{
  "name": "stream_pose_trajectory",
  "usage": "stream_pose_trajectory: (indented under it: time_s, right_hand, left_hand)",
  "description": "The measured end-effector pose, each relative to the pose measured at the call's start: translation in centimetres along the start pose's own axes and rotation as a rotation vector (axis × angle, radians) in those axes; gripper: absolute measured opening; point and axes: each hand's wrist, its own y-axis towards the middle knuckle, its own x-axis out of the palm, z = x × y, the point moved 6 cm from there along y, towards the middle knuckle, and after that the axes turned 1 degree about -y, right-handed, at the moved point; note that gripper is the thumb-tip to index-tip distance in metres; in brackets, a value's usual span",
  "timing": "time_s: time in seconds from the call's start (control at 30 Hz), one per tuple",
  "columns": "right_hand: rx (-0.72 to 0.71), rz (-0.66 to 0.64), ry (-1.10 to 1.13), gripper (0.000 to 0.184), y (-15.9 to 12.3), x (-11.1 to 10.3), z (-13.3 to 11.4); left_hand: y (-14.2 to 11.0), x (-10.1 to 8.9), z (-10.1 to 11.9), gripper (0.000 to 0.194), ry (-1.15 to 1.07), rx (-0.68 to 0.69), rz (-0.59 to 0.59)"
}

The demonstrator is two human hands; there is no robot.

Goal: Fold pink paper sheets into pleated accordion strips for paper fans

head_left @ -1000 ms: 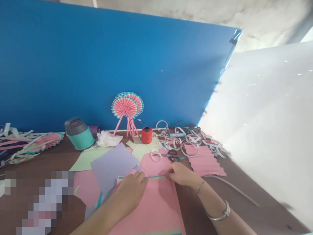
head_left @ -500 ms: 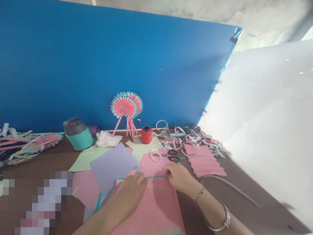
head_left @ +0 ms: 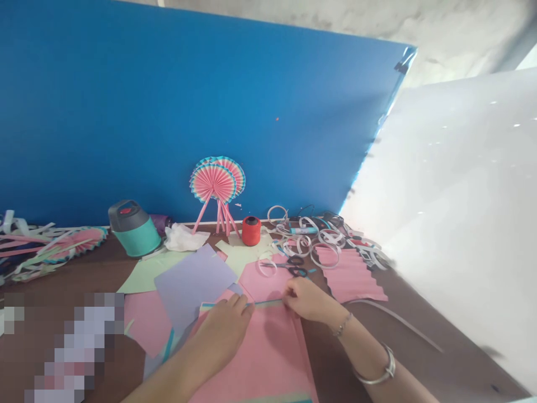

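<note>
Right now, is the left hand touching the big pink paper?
Touching: the head view shows the left hand resting on the big pink paper, covering part of its striped edge.

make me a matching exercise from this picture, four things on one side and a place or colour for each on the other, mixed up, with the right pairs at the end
Things:
1. left hand
2. scissors
3. round fans
4. handled container

Places and colours:
A. turquoise with a dark grey top
B. just beyond the right hand
C. mostly pink with blue rims
D. resting on the large pink sheet

Right pairs: 1-D, 2-B, 3-C, 4-A
</note>
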Motion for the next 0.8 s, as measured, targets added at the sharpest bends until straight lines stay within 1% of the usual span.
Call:
stream_pose_trajectory:
  time_s: [0.07,0.1,0.13,0.27,0.33,0.4,0.47,0.6,0.7,0.8]
  right_hand:
    - [0.012,-0.048,0.058,0.014,-0.2,-0.1,-0.1]
    - [0.017,-0.052,0.058,0.015,-0.3,-0.1,-0.2]
    - [0.021,-0.031,0.034,0.014,-0.4,-0.3,-0.3]
    - [-0.025,0.144,-0.168,0.013,-0.6,-0.6,-0.9]
    - [-0.044,0.176,-0.212,0.014,-0.7,-0.3,-1.0]
    - [-0.032,0.159,-0.2,0.013,-0.6,0.3,-0.9]
    - [-0.023,0.143,-0.169,0.013,-0.5,0.7,-0.8]
    - [-0.015,0.124,-0.117,0.014,-0.3,0.8,-0.9]
    - [0.004,0.077,-0.059,0.014,-0.2,0.6,-0.9]
    - [0.0,0.054,0.0,0.013,-0.1,0.2,-0.9]
  left_hand:
    - [0.0,0.1,0.0,0.028,0.003,0.002,-0.001]
    - [0.1,0.1,0.0,0.028,0.001,0.001,0.002]
    - [0.1,0.2,0.0,0.027,-0.003,-0.003,0.008]
    - [0.1,0.1,0.1,0.024,-0.014,-0.025,0.082]
    - [0.1,-0.1,0.2,0.024,0.006,-0.023,0.128]
    - [0.1,-0.2,0.4,0.023,0.034,-0.02,0.158]
    - [0.0,-0.4,0.6,0.023,0.065,-0.001,0.162]
    - [-0.2,-0.5,1.2,0.024,0.163,0.057,0.111]
    - [-0.2,-0.4,1.4,0.025,0.217,0.074,0.069]
    - [-0.2,-0.1,1.4,0.023,0.223,0.081,0.079]
